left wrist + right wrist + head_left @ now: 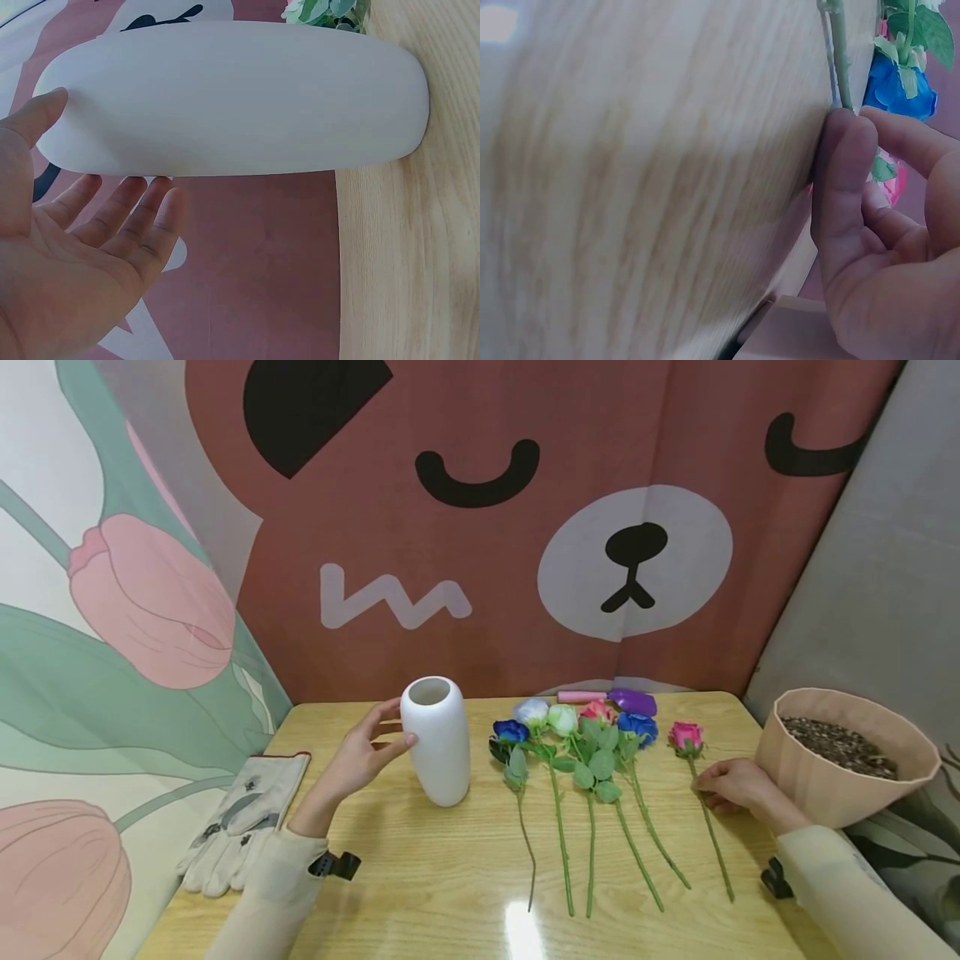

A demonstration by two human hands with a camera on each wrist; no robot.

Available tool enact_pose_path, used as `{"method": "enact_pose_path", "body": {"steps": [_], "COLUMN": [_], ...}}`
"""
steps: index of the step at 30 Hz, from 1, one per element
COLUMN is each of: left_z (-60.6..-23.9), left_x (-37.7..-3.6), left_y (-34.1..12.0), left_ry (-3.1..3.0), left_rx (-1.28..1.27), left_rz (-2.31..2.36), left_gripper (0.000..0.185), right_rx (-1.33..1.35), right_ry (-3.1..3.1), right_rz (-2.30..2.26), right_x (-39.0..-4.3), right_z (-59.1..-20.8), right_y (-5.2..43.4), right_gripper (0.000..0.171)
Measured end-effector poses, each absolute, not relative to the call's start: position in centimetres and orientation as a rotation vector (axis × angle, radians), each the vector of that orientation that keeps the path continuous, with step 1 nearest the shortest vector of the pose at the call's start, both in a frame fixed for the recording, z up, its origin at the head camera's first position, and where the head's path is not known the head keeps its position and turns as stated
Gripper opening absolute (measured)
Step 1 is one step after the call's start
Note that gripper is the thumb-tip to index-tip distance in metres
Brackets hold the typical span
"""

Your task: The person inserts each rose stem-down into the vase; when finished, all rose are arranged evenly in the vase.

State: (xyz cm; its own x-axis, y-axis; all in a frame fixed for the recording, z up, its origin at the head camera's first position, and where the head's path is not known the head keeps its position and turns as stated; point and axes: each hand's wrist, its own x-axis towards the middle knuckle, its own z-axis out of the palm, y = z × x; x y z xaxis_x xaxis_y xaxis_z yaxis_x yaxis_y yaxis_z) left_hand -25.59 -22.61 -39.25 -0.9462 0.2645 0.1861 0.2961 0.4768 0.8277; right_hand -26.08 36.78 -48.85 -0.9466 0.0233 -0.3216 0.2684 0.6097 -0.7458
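Note:
A white vase (pixel 437 743) stands upright on the table, its mouth showing no flowers. My left hand (pixel 363 756) is at its left side, the thumb lying on the white surface (pixel 240 97) and the fairly straight fingers meeting its edge. On the right, a pink rose (pixel 686 737) lies on the table. Thumb and fingers of my right hand (pixel 737 787) pinch its green stem (pixel 841 60) below the bloom. Between the hands lie several artificial flowers, among them a dark blue one (pixel 511 732), a white-green one (pixel 562 719) and a blue one (pixel 637 727).
A beige pot (pixel 806 777) filled with dark granular material stands at the right edge. Behind the flowers lies a small purple shovel (pixel 632 702) with a pink handle. Work gloves (pixel 243 818) rest at the table's left. A printed curtain (pixel 495 652) hangs behind the table (pixel 420 877).

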Motion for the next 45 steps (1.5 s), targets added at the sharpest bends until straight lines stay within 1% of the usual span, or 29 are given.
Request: {"method": "enact_pose_path", "body": {"steps": [10,17,22,28,37,45], "left_z": [-39.4,-39.6,-39.5,-39.5,-39.6,-39.7], "left_x": [-25.5,-25.6,-25.6,-25.6,-25.7,-25.7], "left_y": [-22.6,-22.6,-22.6,-22.5,-22.6,-22.6], "left_ry": [-2.676,-2.673,-2.668,-2.675,-2.674,-2.681], "left_rx": [-0.509,-0.508,-0.511,-0.516,-0.52,-0.521], "left_rz": [-1.491,-1.489,-1.484,-1.485,-1.465,-1.469], "left_gripper": [0.069,0.07,0.069,0.07,0.069,0.069], "right_rx": [0.242,0.171,0.115,0.11,0.038,-0.004], "right_ry": [2.57,2.635,2.692,2.684,2.623,2.673], "right_rz": [-1.227,-1.206,-1.177,-1.213,-1.366,-1.451], "right_x": [-26.1,-26.2,-26.2,-26.1,-26.5,-26.5], "right_z": [-48.5,-48.2,-47.4,-46.3,-44.5,-42.8], "right_y": [36.7,36.8,36.5,35.8,34.5,32.8], "right_gripper": [0.02,0.023,0.027,0.028,0.045,0.048]}}
